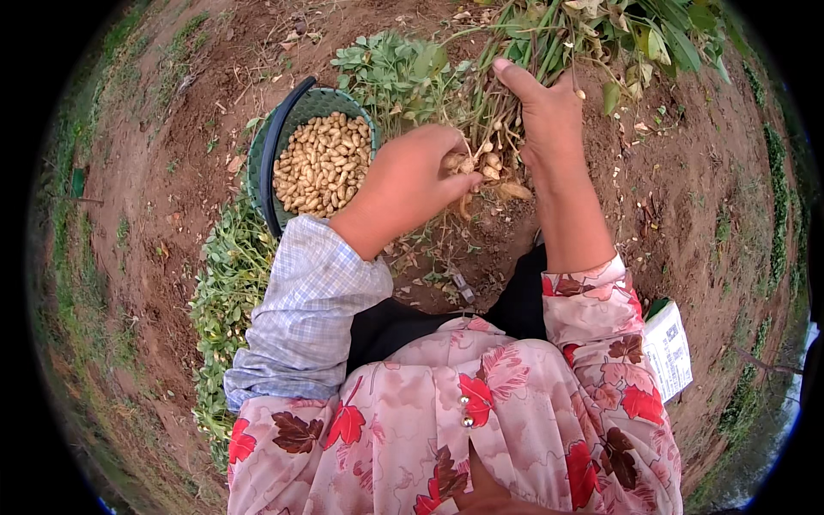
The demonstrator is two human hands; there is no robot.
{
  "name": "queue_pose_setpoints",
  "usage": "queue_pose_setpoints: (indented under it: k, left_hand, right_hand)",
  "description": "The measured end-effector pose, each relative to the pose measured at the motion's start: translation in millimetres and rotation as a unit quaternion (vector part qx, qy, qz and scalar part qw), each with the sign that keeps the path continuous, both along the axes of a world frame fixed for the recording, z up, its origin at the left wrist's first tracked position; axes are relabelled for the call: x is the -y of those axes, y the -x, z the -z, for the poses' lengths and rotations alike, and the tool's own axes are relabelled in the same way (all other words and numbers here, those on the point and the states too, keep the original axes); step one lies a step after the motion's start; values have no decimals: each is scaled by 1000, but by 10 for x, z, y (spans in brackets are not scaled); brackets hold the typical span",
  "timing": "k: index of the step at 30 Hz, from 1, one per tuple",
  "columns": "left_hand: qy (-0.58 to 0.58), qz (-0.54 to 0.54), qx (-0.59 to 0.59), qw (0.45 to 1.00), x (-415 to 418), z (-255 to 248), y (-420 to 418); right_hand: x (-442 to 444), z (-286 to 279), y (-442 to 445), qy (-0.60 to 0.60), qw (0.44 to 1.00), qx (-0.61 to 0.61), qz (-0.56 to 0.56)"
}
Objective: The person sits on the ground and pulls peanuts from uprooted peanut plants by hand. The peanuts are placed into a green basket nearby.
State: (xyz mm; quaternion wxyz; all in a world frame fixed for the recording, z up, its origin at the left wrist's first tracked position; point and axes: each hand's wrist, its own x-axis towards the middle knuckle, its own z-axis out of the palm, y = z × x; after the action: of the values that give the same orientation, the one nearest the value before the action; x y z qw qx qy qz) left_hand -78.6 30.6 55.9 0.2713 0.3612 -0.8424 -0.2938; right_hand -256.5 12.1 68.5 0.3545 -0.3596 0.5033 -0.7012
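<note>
My right hand [553, 116] grips a bundle of peanut plants [547, 38] by the stems, the leaves reaching up and to the right. Below that grip, peanut pods [492, 166] hang among the roots. The fingers of my left hand [418, 170] are closed around some of these pods, which are partly hidden by the hand. Left of that hand stands a green woven basket [259, 145] with a dark curved handle [273, 129]. Many loose peanuts [325, 164] lie inside it.
Behind the basket's right side lies a heap of leafy plants [393, 74]. More green plants [225, 283] line the ground on the left. A white printed packet or box [668, 354] is beside my right sleeve. Brown soil [650, 193] with dry leaf bits surrounds me.
</note>
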Motion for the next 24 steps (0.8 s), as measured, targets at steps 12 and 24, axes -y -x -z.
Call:
queue_pose_setpoints:
  k: [12,24]
  left_hand:
    - [-356,55,-112,926,28,-128,-34]
    - [-536,136,-26,833,66,-441,-208]
  right_hand:
    - [-14,-94,139,-12,997,35,-60]
    - [203,196,368,-34,999,12,0]
